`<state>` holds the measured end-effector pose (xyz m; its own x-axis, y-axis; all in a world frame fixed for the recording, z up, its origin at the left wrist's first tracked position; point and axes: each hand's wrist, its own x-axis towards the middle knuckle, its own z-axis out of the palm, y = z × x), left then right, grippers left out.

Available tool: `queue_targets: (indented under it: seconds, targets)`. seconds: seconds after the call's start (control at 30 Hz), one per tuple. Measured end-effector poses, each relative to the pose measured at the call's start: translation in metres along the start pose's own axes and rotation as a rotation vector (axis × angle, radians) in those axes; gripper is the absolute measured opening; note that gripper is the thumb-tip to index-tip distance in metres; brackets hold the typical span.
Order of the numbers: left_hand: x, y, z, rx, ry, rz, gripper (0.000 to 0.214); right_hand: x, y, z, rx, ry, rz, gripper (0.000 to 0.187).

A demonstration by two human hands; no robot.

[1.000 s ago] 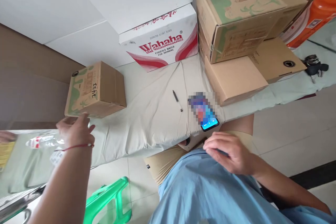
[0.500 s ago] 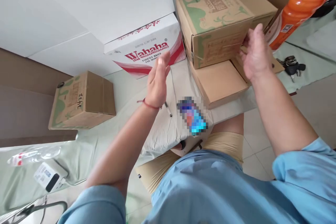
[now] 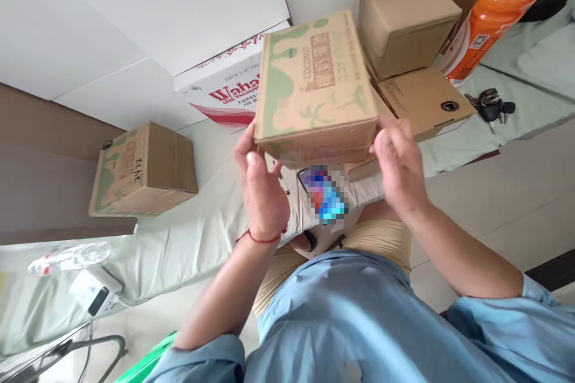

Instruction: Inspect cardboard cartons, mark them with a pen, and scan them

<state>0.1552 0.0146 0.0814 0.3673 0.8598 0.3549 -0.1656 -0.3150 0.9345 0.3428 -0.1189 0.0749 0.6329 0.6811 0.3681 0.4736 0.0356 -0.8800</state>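
A brown cardboard box (image 3: 314,84) printed with green palm trees and the word COCONUT is held up over the table. My left hand (image 3: 265,191) grips its lower left corner, thumb in front and fingers partly hidden behind the edge. At the lower right corner, my right hand (image 3: 398,161) is closed on the box, its fingertips against the side. Below the box lies a phone (image 3: 323,194) with a lit, blurred screen. A flat cardboard box (image 3: 363,169) shows only partly, under the held box.
Behind stands a white Wahaha carton (image 3: 224,87). To the right are a plain cardboard box (image 3: 404,24), a flat box with a round hole (image 3: 426,102), an orange bottle (image 3: 498,18) and keys (image 3: 492,109). Leftward sit another printed box (image 3: 146,170), a clear bottle (image 3: 72,258) and a white device (image 3: 96,290).
Both hands have taken hold of the printed box. It has come off the flat box and moved left, towards me, now covering part of the Wahaha carton.
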Motion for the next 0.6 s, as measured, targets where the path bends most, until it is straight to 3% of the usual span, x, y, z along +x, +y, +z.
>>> queue_targets:
  seconds: [0.17,0.3,0.37,0.47,0.53,0.6]
  targets:
    - [-0.05,0.034,-0.049,0.014,0.368,0.103,0.036,-0.057,-0.038,0.05,0.183,-0.173,-0.039,0.087]
    - [-0.083,0.045,-0.108,0.102,0.577,0.205,0.029,-0.102,-0.044,0.107,0.335,-0.42,-0.062,0.094]
    - [-0.102,0.036,-0.14,0.193,0.671,0.169,0.032,-0.125,-0.042,0.134,0.388,-0.553,-0.039,0.097]
    - [-0.131,0.01,-0.18,0.3,0.744,-0.044,0.033,-0.151,-0.035,0.16,0.383,-0.709,0.032,0.096]
    - [-0.148,-0.009,-0.194,0.347,0.773,-0.165,0.031,-0.159,-0.029,0.161,0.349,-0.768,0.023,0.089]
    - [-0.161,-0.026,-0.2,0.37,0.793,-0.197,0.037,-0.158,-0.023,0.15,0.287,-0.758,-0.071,0.077]
